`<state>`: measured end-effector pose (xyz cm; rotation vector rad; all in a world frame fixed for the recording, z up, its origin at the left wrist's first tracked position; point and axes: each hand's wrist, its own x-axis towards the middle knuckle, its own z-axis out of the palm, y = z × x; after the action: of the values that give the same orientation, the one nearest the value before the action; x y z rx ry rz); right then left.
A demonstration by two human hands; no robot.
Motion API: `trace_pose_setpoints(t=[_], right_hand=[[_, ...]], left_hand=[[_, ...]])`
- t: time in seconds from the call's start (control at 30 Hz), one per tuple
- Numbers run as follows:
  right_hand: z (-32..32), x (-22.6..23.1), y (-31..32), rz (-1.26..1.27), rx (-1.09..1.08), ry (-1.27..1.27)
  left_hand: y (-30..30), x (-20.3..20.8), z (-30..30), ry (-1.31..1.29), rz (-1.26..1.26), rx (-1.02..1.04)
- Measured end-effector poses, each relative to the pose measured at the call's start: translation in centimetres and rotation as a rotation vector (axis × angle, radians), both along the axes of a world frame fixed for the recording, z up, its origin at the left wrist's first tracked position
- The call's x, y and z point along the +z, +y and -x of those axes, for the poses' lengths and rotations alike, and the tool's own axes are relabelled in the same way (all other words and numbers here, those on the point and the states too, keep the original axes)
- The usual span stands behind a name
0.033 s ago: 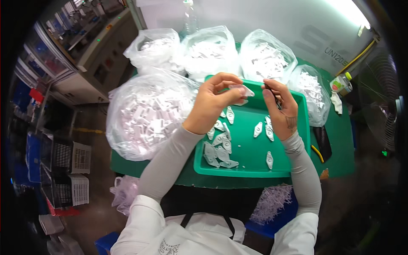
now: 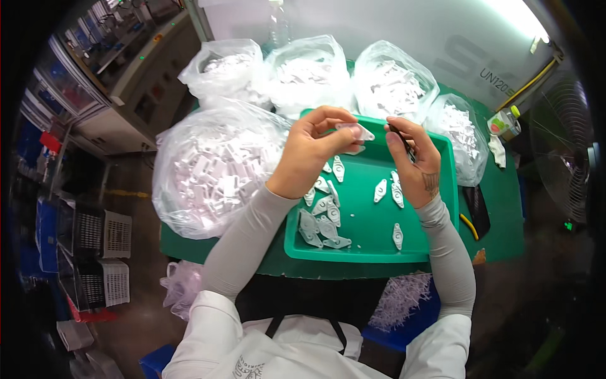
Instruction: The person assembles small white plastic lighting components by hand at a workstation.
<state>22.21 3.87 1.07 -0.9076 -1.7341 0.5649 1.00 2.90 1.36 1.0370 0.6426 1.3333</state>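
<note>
Your left hand (image 2: pixel 308 151) pinches a small white part (image 2: pixel 362 132) between thumb and fingers, above the far side of the tray; a second pale edge shows under your thumb, and you cannot tell from here whether it belongs to the same piece. Your right hand (image 2: pixel 418 165) is closed around a thin dark tool (image 2: pixel 401 136), its tip near the white part but apart from it.

Below your hands is the green tray (image 2: pixel 369 218). In it, a cluster of loose white pieces (image 2: pixel 327 224) lies toward your left, some overlapping, and a few more (image 2: pixel 397 236) lie apart toward your right.

Around the tray on the green worktop (image 2: pixel 505 218), you have a large clear bag (image 2: pixel 221 170) of white parts at your left, three more bags (image 2: pixel 394 88) along the back and another bag (image 2: pixel 464 139) at the right. Beyond that stand a green-capped bottle (image 2: pixel 503 124) and, just beside it, a crumpled white tissue (image 2: pixel 498 151). A yellow handle (image 2: pixel 469 227) lies right of the tray.
</note>
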Motion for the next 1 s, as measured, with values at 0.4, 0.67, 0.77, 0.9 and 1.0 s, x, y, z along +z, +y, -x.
trace_pose_setpoints(t=[0.4, 0.67, 0.77, 0.9, 1.0], right_hand=[[0.45, 1.18, -1.11, -0.182, 0.020, -0.172], [0.25, 0.97, -0.99, -0.208, 0.021, -0.174], [0.32, 1.06, -1.03, -0.205, 0.025, -0.178], [0.26, 1.12, -1.06, -0.197, 0.026, -0.190], [0.28, 1.00, -0.90, -0.219, 0.032, -0.181]], left_hand=[[-0.35, -0.11, 0.12, 0.069, 0.002, -0.013], [-0.33, -0.17, 0.17, 0.083, -0.023, -0.029], [-0.30, -0.17, 0.20, 0.092, -0.031, -0.022], [-0.21, -0.35, 0.23, 0.106, -0.030, -0.022], [-0.20, -0.37, 0.22, 0.102, -0.043, -0.024]])
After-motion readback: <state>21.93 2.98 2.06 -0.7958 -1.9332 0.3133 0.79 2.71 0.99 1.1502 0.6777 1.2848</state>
